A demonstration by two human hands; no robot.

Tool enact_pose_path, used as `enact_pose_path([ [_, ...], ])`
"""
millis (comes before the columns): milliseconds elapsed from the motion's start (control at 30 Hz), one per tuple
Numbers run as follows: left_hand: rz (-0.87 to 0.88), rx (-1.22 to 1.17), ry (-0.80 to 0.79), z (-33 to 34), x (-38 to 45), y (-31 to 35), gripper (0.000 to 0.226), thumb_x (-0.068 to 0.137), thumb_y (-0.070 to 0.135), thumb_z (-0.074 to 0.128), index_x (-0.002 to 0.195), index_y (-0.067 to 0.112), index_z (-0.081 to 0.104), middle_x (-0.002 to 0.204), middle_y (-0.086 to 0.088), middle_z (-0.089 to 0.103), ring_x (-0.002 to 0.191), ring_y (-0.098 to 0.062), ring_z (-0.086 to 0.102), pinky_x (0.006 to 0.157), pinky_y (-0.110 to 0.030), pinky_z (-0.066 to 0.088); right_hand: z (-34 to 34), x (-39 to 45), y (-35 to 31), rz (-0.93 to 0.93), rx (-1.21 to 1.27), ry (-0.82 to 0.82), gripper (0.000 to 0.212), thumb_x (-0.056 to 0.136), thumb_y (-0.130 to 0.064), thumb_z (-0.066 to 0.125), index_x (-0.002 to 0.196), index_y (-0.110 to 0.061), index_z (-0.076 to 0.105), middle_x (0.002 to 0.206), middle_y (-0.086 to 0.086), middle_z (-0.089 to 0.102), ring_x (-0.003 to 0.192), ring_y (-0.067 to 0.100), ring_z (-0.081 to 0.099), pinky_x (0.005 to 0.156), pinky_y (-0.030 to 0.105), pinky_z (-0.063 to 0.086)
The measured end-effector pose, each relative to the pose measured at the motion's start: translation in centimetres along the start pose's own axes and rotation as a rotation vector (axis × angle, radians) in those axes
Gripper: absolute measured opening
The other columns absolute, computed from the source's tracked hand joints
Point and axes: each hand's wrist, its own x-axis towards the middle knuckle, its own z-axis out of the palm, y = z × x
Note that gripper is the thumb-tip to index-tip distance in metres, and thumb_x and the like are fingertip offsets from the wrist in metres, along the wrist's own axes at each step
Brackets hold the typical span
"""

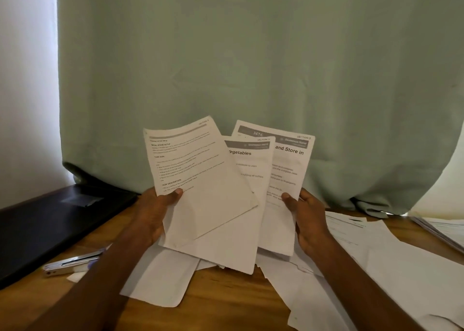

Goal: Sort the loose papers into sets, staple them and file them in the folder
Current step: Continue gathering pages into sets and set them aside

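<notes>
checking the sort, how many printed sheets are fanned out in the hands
3. The left sheet is pinched by the left hand, the middle sheet sits behind it, and the right sheet is held by the right hand. More may be hidden behind them.

Dim, soft daylight seeps through the green curtain (251, 67), brightest at the white wall (25, 92) on the left. The printed sheets (200, 180) read slightly blurred, perhaps from motion. Wide-angle bending curves the edges.
</notes>
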Motion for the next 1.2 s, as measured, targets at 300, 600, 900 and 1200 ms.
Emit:
enact_pose_path([
  [300, 0.05, -0.026, 0.091, 0.1, 0.6, -0.7, 0.038, 0.093, 0.0, 0.071, 0.127, 0.018, 0.067, 0.118, 0.003, 0.072, 0.113, -0.019, 0.066, 0.109, -0.045, 0.048, 0.4, -0.5, 0.5, 0.053, -0.02, -0.125, 0.025, 0.094, -0.008, 0.069, 0.113, -0.024, 0.071, 0.109, -0.001, 0.078, 0.098, 0.023, 0.076, 0.085, 0.047, 0.062],
  [600, 0.072, -0.017, 0.119, 0.2, 0.8, -0.9, 0.037, 0.091, -0.004, 0.073, 0.119, 0.021, 0.067, 0.112, 0.007, 0.072, 0.106, -0.014, 0.066, 0.097, -0.036, 0.051, 1.3, -0.9, 0.7, 0.075, -0.019, -0.172, 0.029, 0.095, -0.007, 0.067, 0.12, -0.023, 0.07, 0.113, 0.001, 0.078, 0.1, 0.026, 0.075, 0.089, 0.051, 0.061],
  [900, 0.141, 0.093, 0.078, 1.6, -0.8, -1.3, 0.041, 0.089, -0.008, 0.073, 0.111, 0.025, 0.065, 0.101, 0.01, 0.076, 0.096, -0.009, 0.071, 0.076, -0.021, 0.056, 2.0, -1.1, 0.6, 0.126, 0.072, -0.175, 0.031, 0.107, -0.019, 0.051, 0.135, -0.019, 0.063, 0.121, 0.006, 0.075, 0.111, 0.032, 0.071, 0.101, 0.058, 0.053],
  [1200, 0.115, 0.119, 0.003, 2.6, -1.5, -1.7, 0.048, 0.085, -0.006, 0.078, 0.12, 0.022, 0.062, 0.106, 0.01, 0.074, 0.099, -0.008, 0.07, 0.068, -0.012, 0.056, 2.3, -1.2, 0.5, 0.1, 0.065, -0.195, 0.033, 0.096, -0.011, 0.067, 0.128, -0.014, 0.066, 0.123, 0.01, 0.073, 0.112, 0.034, 0.07, 0.101, 0.054, 0.053],
])
